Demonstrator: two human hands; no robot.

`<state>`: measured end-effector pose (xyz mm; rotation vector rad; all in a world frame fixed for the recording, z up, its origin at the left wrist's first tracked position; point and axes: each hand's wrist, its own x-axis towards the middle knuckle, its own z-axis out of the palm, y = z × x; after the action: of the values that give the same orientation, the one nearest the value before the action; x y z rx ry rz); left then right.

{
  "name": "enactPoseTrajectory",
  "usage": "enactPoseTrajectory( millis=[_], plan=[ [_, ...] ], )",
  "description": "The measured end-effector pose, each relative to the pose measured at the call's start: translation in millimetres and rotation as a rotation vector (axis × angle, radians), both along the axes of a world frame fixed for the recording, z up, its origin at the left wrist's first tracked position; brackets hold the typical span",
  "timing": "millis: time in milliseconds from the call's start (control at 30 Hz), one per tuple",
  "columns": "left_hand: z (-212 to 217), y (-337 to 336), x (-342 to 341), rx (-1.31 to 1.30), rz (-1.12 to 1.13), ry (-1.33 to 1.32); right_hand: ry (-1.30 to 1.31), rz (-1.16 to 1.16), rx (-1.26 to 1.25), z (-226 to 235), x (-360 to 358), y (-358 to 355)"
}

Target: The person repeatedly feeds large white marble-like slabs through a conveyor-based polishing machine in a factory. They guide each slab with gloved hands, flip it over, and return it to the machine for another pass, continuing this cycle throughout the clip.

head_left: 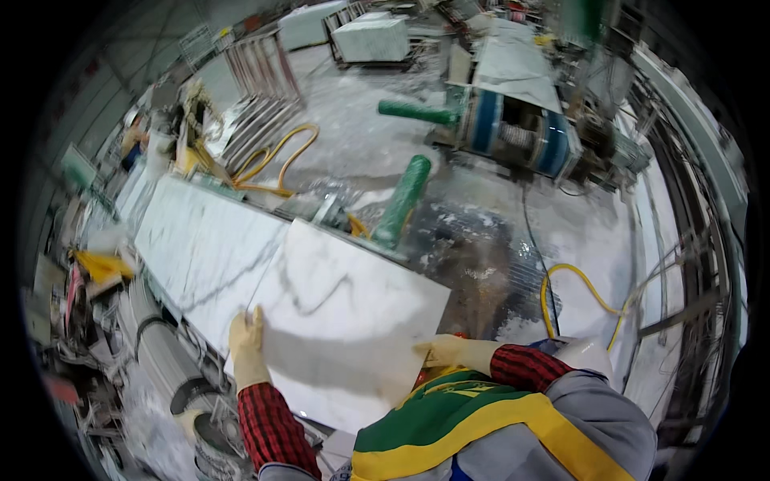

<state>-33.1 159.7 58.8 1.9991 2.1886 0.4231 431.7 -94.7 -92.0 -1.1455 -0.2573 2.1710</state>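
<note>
A white marble slab [353,321] with grey veins lies in front of me, its near part in shadow. My left hand [247,349], in a pale glove, grips its left edge, close to the seam with a second marble slab [208,248]. At the opposite edge, my right hand [453,353] is closed on the slab near its right corner, with the fingertips over the top face. The undersides of both hands are hidden. Red checked sleeves cover my forearms.
Green padded bars [403,200] stick up beyond the slab. A machine with blue bands [513,132] carries another slab. Yellow hoses [573,272] lie on the wet floor. Grey rollers [156,341] run along the left. A person [132,140] is at the far left.
</note>
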Motion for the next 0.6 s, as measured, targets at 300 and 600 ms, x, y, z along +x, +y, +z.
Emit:
enactPoseTrajectory(
  millis=[300, 600],
  plan=[
    [104, -46, 50, -0.047, 0.082, -0.123, -0.053, -0.031, 0.048, 29, 18, -10],
    [179, -62, 151, 0.301, 0.042, -0.44, -0.396, -0.221, 0.313, 136, 142, 30]
  ],
)
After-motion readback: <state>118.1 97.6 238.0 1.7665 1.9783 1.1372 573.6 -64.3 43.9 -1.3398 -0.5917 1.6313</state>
